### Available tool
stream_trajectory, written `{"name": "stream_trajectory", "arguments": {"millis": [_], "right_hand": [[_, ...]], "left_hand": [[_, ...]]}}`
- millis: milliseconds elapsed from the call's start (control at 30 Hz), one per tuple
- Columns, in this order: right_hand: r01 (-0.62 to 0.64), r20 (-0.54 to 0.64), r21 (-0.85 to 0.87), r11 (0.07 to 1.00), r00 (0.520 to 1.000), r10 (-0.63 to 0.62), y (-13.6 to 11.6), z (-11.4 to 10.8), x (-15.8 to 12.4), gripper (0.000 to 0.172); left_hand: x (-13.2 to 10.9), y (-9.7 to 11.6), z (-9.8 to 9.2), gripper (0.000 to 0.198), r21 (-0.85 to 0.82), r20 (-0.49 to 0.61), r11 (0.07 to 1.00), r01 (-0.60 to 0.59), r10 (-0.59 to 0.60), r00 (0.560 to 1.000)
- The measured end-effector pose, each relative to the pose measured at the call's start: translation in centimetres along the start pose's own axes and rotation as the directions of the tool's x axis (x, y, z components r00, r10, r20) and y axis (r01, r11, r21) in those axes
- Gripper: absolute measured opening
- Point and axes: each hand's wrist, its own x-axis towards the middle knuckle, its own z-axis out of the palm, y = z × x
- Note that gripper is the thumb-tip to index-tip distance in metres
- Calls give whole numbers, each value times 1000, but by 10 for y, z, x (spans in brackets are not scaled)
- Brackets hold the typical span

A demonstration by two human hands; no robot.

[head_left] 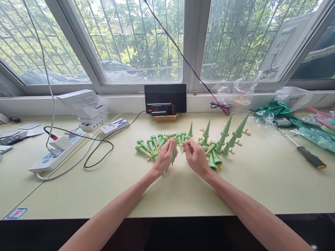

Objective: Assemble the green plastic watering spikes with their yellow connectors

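My left hand (pixel 165 153) is closed round a green watering spike (pixel 174 153), its pointed end turned down toward me. The fingers of my right hand (pixel 196 157) pinch a small yellow valve (pixel 180 144) at the side of that spike; the fingertips hide part of it. Several loose green spikes (pixel 142 149) lie just beyond and left of my left hand. Right of my right hand stand stacked green spikes (pixel 237 134) with yellow valves sticking out, points up. More spikes (pixel 215 158) lie tilted at their foot.
A power strip (pixel 59 153) with cables and stacked white boxes (pixel 83 108) are on the left. A phone (pixel 163 110) leans before a dark tablet (pixel 164 94) by the window. On the right lie a screwdriver (pixel 311 157) and green plastic bags (pixel 274 111).
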Motion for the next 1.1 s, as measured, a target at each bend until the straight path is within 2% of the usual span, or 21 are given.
{"name": "stream_trajectory", "arguments": {"millis": [167, 367, 667, 900, 1100], "right_hand": [[20, 25, 19, 1000, 999, -20, 0, 0, 0, 19], [29, 56, 20, 999, 998, -30, 2, 1, 0, 16], [59, 69, -5, 998, 996, -58, 1, 0, 1, 27], [41, 74, -9, 999, 996, -41, 3, 2, 1, 38], [42, 83, -10, 999, 996, -41, 4, 2, 0, 39]], "left_hand": [[-1, 3, 0, 41, -10, -20, 1000, 22, -22, 1000], [-1, 2, 0, 40, -1, -13, 1000, 19, -19, 1000], [0, -7, -1, 41, -10, 6, 1000, 19, -19, 1000], [-2, -4, 1, 53, -24, 9, 999, 40, -39, 999], [-1, -5, 0, 47, -85, 11, 995, 56, -55, 998]]}}
